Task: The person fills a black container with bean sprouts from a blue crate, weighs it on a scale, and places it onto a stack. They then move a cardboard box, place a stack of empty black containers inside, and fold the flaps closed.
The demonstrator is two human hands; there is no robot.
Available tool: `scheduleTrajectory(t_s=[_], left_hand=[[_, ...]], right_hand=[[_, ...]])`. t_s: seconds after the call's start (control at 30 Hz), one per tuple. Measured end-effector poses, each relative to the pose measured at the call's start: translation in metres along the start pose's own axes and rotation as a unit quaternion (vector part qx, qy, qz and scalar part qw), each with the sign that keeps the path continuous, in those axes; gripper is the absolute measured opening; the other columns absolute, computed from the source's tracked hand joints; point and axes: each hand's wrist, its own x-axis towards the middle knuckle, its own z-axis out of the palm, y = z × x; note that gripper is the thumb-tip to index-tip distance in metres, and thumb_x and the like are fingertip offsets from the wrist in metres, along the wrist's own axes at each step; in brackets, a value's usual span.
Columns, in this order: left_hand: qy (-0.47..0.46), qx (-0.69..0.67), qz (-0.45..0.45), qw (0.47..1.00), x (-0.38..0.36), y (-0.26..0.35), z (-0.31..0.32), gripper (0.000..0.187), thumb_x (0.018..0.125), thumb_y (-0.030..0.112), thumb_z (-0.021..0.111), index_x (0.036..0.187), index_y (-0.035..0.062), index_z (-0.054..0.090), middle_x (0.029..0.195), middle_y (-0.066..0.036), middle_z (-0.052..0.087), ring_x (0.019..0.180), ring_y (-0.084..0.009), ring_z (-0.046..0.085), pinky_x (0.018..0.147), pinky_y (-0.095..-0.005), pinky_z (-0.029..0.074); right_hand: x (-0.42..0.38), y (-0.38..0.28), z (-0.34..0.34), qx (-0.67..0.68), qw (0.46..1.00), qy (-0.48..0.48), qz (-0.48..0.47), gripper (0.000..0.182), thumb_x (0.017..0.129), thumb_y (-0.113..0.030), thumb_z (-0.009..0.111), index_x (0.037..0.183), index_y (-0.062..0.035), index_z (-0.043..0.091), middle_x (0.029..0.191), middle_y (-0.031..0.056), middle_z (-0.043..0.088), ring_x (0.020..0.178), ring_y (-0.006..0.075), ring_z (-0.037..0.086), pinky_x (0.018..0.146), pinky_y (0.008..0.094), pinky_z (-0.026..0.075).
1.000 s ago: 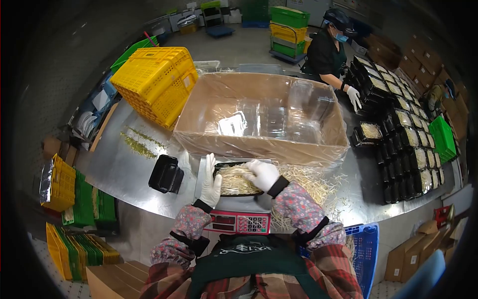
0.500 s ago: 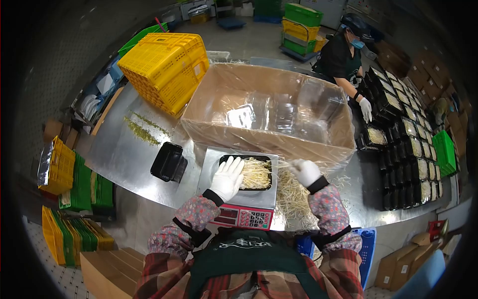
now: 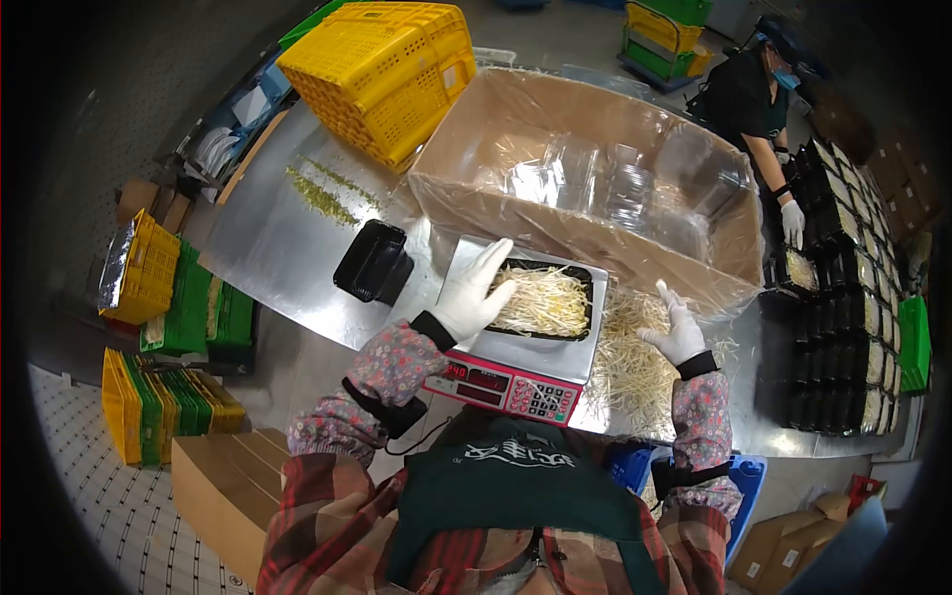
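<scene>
A black tray (image 3: pixel 593 294) full of bean sprouts (image 3: pixel 542 300) sits on the steel plate of a red digital scale (image 3: pixel 501 387), whose display is lit. Beside the tray's left end is my left hand (image 3: pixel 478 296), white-gloved, thumb and fingers apart, with nothing in it. My right hand (image 3: pixel 679 327), also gloved, hovers over the loose sprout pile (image 3: pixel 635 362) to the right of the scale. Its thumb and fingers are spread and hold nothing. Empty black trays (image 3: pixel 373 262) lie nested to the left of the scale.
Behind the scale stands a large lined carton (image 3: pixel 585 213) holding clear plastic lids. Stacked yellow crates (image 3: pixel 382 79) stand at the back left. To the right, a co-worker's gloved hand (image 3: pixel 792 223) is beside tall stacks of filled trays (image 3: pixel 843 327). Green scraps (image 3: pixel 322 196) lie on the table.
My left hand has drawn back from atop the sprouts to the tray's left side. My right hand has moved away from the tray and opened. The head view has shifted.
</scene>
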Motion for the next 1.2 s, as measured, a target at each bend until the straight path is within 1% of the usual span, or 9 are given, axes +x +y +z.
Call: scheduleTrajectory(t_s=[0.13, 0.27, 0.33, 0.43, 0.6, 0.77, 0.87, 1.07, 1.2], left_hand=[[-0.058, 0.209, 0.076, 0.973, 0.014, -0.006, 0.040, 0.082, 0.086, 0.053, 0.055, 0.141, -0.0036, 0.032, 0.144, -0.023, 0.037, 0.136, -0.0418, 0.028, 0.112, -0.0503, 0.023], [-0.098, 0.278, 0.165, 0.941, 0.007, -0.002, 0.058, 0.072, 0.084, 0.047, 0.061, 0.137, 0.0029, 0.042, 0.137, -0.020, 0.046, 0.129, -0.0378, 0.039, 0.109, -0.0465, 0.030], [-0.102, 0.175, 0.138, 0.970, 0.009, -0.012, 0.056, 0.070, 0.082, 0.048, 0.063, 0.135, 0.0054, 0.045, 0.133, -0.016, 0.050, 0.123, -0.0351, 0.045, 0.104, -0.0459, 0.034], [-0.113, 0.219, 0.122, 0.962, 0.021, -0.002, 0.053, 0.069, 0.082, 0.049, 0.062, 0.134, 0.0080, 0.046, 0.124, -0.014, 0.054, 0.110, -0.0326, 0.050, 0.096, -0.0444, 0.038], [-0.097, 0.229, 0.147, 0.957, 0.024, -0.007, 0.057, 0.066, 0.081, 0.047, 0.064, 0.132, 0.0088, 0.049, 0.118, -0.012, 0.055, 0.108, -0.0293, 0.051, 0.091, -0.0419, 0.040], [-0.115, 0.204, 0.132, 0.963, 0.023, 0.002, 0.049, 0.074, 0.079, 0.049, 0.067, 0.136, 0.0077, 0.046, 0.124, -0.014, 0.053, 0.114, -0.0312, 0.049, 0.097, -0.0424, 0.038], [-0.061, 0.090, 0.137, 0.985, 0.016, 0.003, 0.040, 0.089, 0.071, 0.045, 0.075, 0.141, 0.0030, 0.038, 0.132, -0.018, 0.049, 0.121, -0.0350, 0.046, 0.103, -0.0420, 0.036], [0.023, -0.019, 0.038, 0.999, -0.014, -0.002, 0.018, 0.100, 0.064, 0.026, 0.086, 0.141, -0.0075, 0.030, 0.125, -0.023, 0.052, 0.119, -0.0321, 0.051, 0.103, -0.0393, 0.038], [-0.031, -0.168, -0.042, 0.984, -0.019, 0.017, -0.002, 0.096, 0.064, 0.026, 0.085, 0.137, -0.0087, 0.033, 0.132, -0.024, 0.046, 0.126, -0.0355, 0.044, 0.107, -0.0397, 0.035]], right_hand=[[0.027, -0.084, -0.006, 0.091, 0.992, 0.007, -0.092, 0.102, 0.065, -0.027, 0.084, 0.148, -0.0119, 0.027, 0.138, 0.0240, 0.044, 0.127, 0.0363, 0.044, 0.106, 0.0406, 0.037], [0.033, -0.094, 0.017, 0.125, 0.987, -0.076, -0.068, 0.085, 0.066, -0.021, 0.084, 0.140, -0.0084, 0.043, 0.120, 0.0201, 0.060, 0.108, 0.0302, 0.060, 0.091, 0.0368, 0.048], [0.030, -0.097, 0.022, 0.194, 0.974, -0.111, 0.041, 0.052, 0.070, -0.021, 0.079, 0.117, -0.0063, 0.063, 0.096, 0.0162, 0.069, 0.086, 0.0304, 0.067, 0.079, 0.0372, 0.052], [0.026, -0.108, 0.020, 0.106, 0.994, -0.025, -0.033, 0.017, 0.079, -0.020, 0.068, 0.087, -0.0053, 0.070, 0.083, 0.0168, 0.067, 0.078, 0.0323, 0.066, 0.071, 0.0387, 0.052], [0.027, -0.071, 0.000, 0.278, 0.959, 0.055, 0.022, 0.010, 0.079, -0.009, 0.072, 0.085, -0.0005, 0.069, 0.073, 0.0099, 0.066, 0.064, 0.0162, 0.061, 0.064, 0.0300, 0.050], [0.029, -0.107, -0.050, 0.426, 0.901, 0.063, 0.048, 0.007, 0.084, -0.002, 0.069, 0.090, 0.0008, 0.068, 0.085, 0.0063, 0.068, 0.071, 0.0100, 0.060, 0.068, 0.0240, 0.051], [0.037, -0.126, -0.036, 0.458, 0.883, 0.079, -0.064, 0.009, 0.083, -0.001, 0.069, 0.092, -0.0004, 0.069, 0.098, 0.0100, 0.068, 0.087, 0.0135, 0.063, 0.081, 0.0271, 0.052], [0.056, -0.153, 0.037, 0.148, 0.969, 0.041, -0.194, 0.018, 0.081, -0.014, 0.069, 0.097, -0.0076, 0.072, 0.097, 0.0092, 0.068, 0.091, 0.0258, 0.064, 0.083, 0.0355, 0.050], [0.054, -0.145, 0.031, 0.192, 0.957, 0.053, -0.209, 0.029, 0.082, -0.013, 0.066, 0.111, -0.0087, 0.068, 0.114, 0.0125, 0.066, 0.109, 0.0295, 0.059, 0.096, 0.0379, 0.045]])
